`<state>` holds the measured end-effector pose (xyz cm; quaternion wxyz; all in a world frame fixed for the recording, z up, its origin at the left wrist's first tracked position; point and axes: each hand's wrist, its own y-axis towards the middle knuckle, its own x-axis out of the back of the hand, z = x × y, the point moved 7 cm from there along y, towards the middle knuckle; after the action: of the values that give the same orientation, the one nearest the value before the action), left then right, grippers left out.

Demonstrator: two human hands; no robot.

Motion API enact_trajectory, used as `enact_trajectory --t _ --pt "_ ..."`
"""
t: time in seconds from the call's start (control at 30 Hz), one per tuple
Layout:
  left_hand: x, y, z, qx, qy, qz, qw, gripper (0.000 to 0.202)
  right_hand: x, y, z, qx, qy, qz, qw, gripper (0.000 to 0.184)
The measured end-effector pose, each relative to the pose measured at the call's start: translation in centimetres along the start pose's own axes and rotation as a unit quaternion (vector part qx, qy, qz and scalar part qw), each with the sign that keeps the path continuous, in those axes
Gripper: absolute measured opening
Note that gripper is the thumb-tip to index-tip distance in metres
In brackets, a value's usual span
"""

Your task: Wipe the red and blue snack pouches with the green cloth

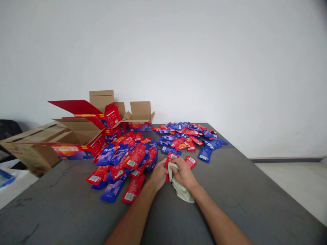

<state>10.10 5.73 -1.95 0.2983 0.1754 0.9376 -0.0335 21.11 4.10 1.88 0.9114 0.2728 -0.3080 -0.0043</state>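
Observation:
Both my hands meet near the middle of the grey table point(230, 190). My left hand point(158, 174) is closed on a red packet point(170, 158), holding its lower edge. My right hand point(184, 173) is closed on a pale cloth point(182, 191) and presses it against the same red packet. The cloth hangs down below my right wrist onto the table. Another red packet point(190, 161) lies just right of my hands.
A heap of red and blue packets point(122, 160) lies to the left, a second spread point(187, 137) lies beyond my hands. Several open red-and-blue cartons point(84, 136) and a brown cardboard box point(28, 149) stand at the back left. The table's right edge drops to a pale floor point(293, 183).

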Motion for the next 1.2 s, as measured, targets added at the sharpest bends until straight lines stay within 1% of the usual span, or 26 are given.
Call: enact_trajectory --t 0.1,0.17,0.27,0.33,0.4,0.5,0.6,0.7,0.77,0.83,0.93,1.03,1.13,1.2 --pt "-0.3 -0.4 -0.6 -0.017 0.006 0.012 1.0 0.075 0.3 0.0 0.7 0.019 0.01 -0.023 1.0 0.016" --pt "-0.6 -0.6 -0.6 -0.019 0.015 0.019 1.0 0.078 1.2 0.2 0.9 0.023 0.006 -0.061 0.998 0.015" --pt "-1.4 -1.0 -0.5 -0.012 0.028 0.045 0.999 0.079 2.8 0.4 1.0 0.016 -0.013 -0.13 0.991 0.017" --pt "-1.9 -1.1 -0.3 -0.009 0.037 0.06 0.997 0.079 3.4 0.4 1.0 0.011 -0.027 -0.151 0.988 0.021" --pt "-2.2 -1.2 -0.4 -0.016 0.045 0.065 0.997 0.077 3.1 0.4 1.1 0.015 -0.041 -0.144 0.989 0.024" --pt "-2.0 -1.3 -0.8 -0.038 0.069 0.056 0.995 0.071 1.8 0.2 1.7 0.048 -0.06 -0.095 0.993 0.026" --pt "-1.3 -1.3 -1.1 -0.061 0.089 0.034 0.994 0.064 0.5 0.1 2.4 0.079 -0.06 -0.045 0.994 0.027" --pt "-0.7 -1.1 -0.9 -0.064 0.079 0.015 0.995 0.07 0.2 0.2 2.7 0.077 -0.04 -0.026 0.996 0.027" --pt "-0.3 -0.9 -0.8 -0.062 0.058 -0.003 0.996 0.075 0.5 0.4 2.5 0.057 -0.024 -0.034 0.998 0.027" --pt "0.0 -0.6 -0.9 -0.062 0.031 -0.031 0.997 0.075 1.2 0.5 1.8 0.022 -0.016 -0.063 0.998 0.026" --pt "0.5 -0.2 -1.1 -0.06 -0.008 -0.072 0.996 0.063 2.0 0.6 0.4 -0.035 -0.008 -0.1 0.994 0.023" --pt "1.1 0.1 -1.2 -0.065 -0.022 -0.101 0.992 0.051 1.7 0.6 -0.7 -0.077 0.028 -0.088 0.993 0.021" --pt "2.3 0.1 -1.4 -0.091 0.009 -0.141 0.986 0.048 1.1 0.5 -0.9 -0.095 0.09 -0.07 0.989 0.017" --pt "3.3 -0.1 -1.5 -0.105 0.064 -0.177 0.976 0.046 0.9 0.5 -0.6 -0.102 0.132 -0.072 0.983 0.016"
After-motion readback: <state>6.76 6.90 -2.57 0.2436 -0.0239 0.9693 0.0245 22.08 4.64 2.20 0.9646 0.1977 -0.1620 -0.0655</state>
